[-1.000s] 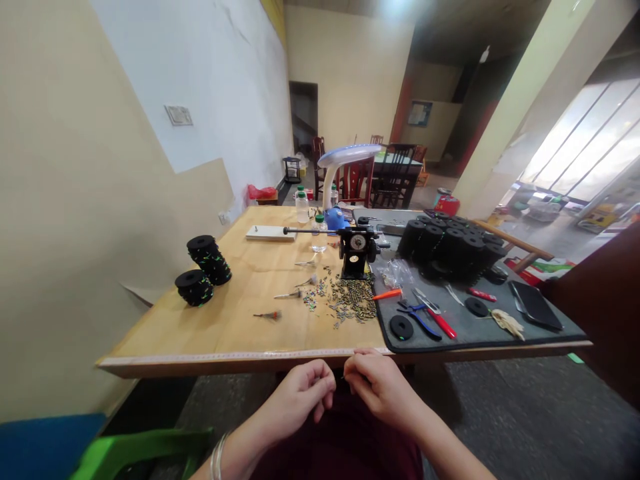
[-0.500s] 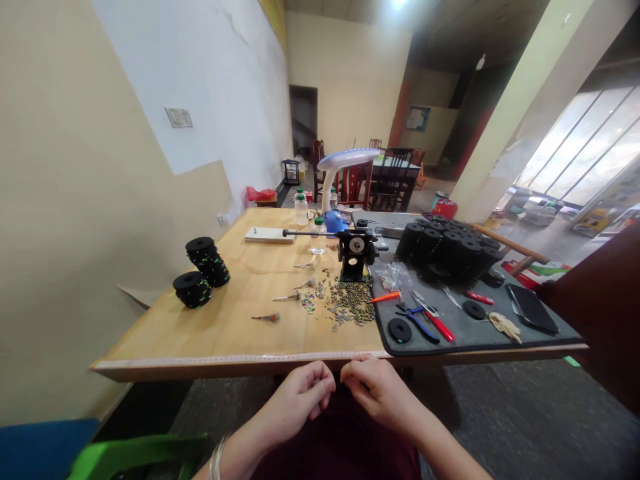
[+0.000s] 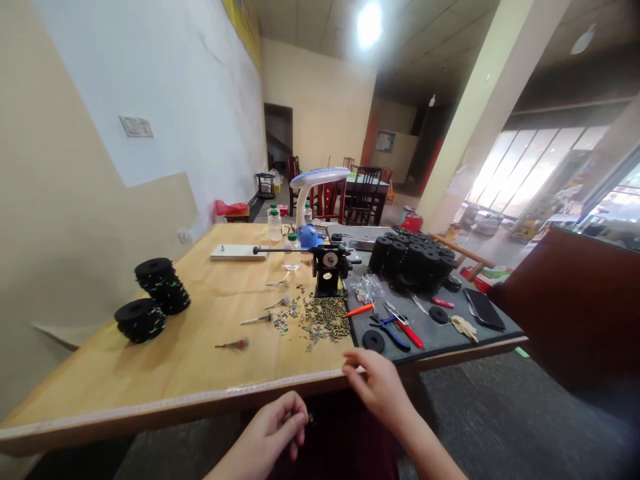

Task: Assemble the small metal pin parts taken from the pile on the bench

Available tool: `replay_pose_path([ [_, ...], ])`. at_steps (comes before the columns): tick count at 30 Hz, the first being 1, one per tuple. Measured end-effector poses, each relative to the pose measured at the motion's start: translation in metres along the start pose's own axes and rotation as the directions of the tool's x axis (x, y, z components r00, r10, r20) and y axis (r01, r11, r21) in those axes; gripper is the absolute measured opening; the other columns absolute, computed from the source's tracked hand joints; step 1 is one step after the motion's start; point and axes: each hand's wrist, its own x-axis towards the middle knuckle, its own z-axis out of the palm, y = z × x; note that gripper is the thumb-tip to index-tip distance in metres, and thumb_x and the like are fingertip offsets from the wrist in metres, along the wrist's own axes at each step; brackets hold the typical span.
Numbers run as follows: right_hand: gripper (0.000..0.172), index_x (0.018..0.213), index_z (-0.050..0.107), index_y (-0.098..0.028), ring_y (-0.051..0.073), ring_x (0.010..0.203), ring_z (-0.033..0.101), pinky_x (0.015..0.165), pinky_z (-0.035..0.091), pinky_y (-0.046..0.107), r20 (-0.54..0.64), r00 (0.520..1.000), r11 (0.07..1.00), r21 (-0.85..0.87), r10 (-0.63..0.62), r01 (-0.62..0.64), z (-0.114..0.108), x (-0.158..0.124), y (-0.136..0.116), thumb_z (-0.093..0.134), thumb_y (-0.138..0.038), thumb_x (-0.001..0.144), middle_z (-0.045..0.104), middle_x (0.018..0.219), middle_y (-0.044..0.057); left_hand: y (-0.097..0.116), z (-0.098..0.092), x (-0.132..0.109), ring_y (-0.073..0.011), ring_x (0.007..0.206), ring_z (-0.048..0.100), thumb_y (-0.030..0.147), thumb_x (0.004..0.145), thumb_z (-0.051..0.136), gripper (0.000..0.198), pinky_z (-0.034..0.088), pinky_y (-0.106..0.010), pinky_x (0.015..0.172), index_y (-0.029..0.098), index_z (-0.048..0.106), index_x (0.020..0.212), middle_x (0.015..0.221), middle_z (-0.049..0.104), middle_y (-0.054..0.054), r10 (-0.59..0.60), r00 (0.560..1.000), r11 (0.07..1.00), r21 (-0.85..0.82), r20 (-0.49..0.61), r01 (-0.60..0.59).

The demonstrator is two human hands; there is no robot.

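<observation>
Below the table's front edge, my left hand (image 3: 280, 430) is closed with its fingers curled. A tiny object may show at its fingertips, too small to make out. Over the edge, my right hand (image 3: 376, 383) has thumb and fingers apart, with nothing seen between them. Just beyond it lie a black foam ring (image 3: 373, 341) and a heap of small metallic pieces (image 3: 327, 317). A black winding device with a dial (image 3: 329, 270) and a long rod stands behind the heap. Several brush-like bundles (image 3: 257, 319) lie to the left of it.
Two stacks of black foam rings (image 3: 163, 285) stand on the left. On the grey mat (image 3: 425, 343) are pliers (image 3: 393, 333), red-handled scissors (image 3: 407, 328), an orange tool (image 3: 360, 310), a phone (image 3: 483, 308) and many black rolls (image 3: 413, 260). A lamp (image 3: 320, 177) and bottles (image 3: 293, 253) stand behind.
My right hand has moved away from my left, forward over the table edge, and its fingers have opened. My left hand stays curled, lower down. The head view has turned right and upward.
</observation>
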Motion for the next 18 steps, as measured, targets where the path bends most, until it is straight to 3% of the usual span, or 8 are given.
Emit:
replay_pose_path([
  [3, 0.023, 0.101, 0.063, -0.016, 0.024, 0.081, 0.064, 0.073, 0.046, 0.031, -0.190, 0.957, 0.944, -0.203, 0.221, -0.259, -0.010, 0.003, 0.031, 0.050, -0.029, 0.088, 0.070, 0.086, 0.009, -0.016, -0.006, -0.001, -0.0160, 0.063, 0.053, 0.047, 0.080, 0.050, 0.030, 0.040, -0.026, 0.061, 0.018, 0.049, 0.074, 0.067, 0.056, -0.001, 0.017, 1.000, 0.986, 0.167, -0.021, -0.013],
  [6, 0.031, 0.107, 0.062, -0.013, 0.030, 0.096, 0.061, 0.082, 0.044, 0.035, -0.244, 0.921, 0.877, -0.307, 0.304, -0.370, -0.011, 0.007, 0.054, 0.055, -0.031, 0.084, 0.066, 0.101, 0.015, -0.033, -0.012, 0.001, -0.0174, 0.067, 0.052, 0.034, 0.079, 0.049, 0.018, 0.039, -0.026, 0.063, 0.019, 0.049, 0.069, 0.067, 0.058, -0.001, 0.008, 1.000, 0.930, 0.367, -0.025, 0.001],
  [13, 0.041, 0.111, 0.062, -0.014, 0.033, 0.099, 0.061, 0.084, 0.043, 0.039, -0.188, 0.904, 0.899, -0.144, 0.384, -0.413, -0.002, 0.018, 0.071, 0.064, -0.028, 0.072, 0.066, 0.105, 0.016, -0.064, -0.020, 0.011, -0.0190, 0.074, 0.059, 0.018, 0.076, 0.048, 0.014, 0.039, -0.025, 0.067, 0.018, 0.059, 0.067, 0.074, 0.067, -0.002, -0.015, 0.998, 0.768, 0.639, -0.054, 0.047],
  [18, 0.029, 0.099, 0.062, -0.015, 0.025, 0.079, 0.065, 0.072, 0.048, 0.034, -0.160, 0.914, 0.928, 0.060, 0.373, -0.368, -0.006, 0.013, 0.067, 0.049, -0.036, 0.083, 0.070, 0.083, 0.009, -0.066, -0.017, 0.012, -0.0231, 0.084, 0.062, 0.017, 0.070, 0.057, 0.013, 0.041, -0.029, 0.076, 0.021, 0.068, 0.074, 0.084, 0.072, -0.003, -0.024, 0.998, 0.710, 0.702, -0.063, 0.061],
])
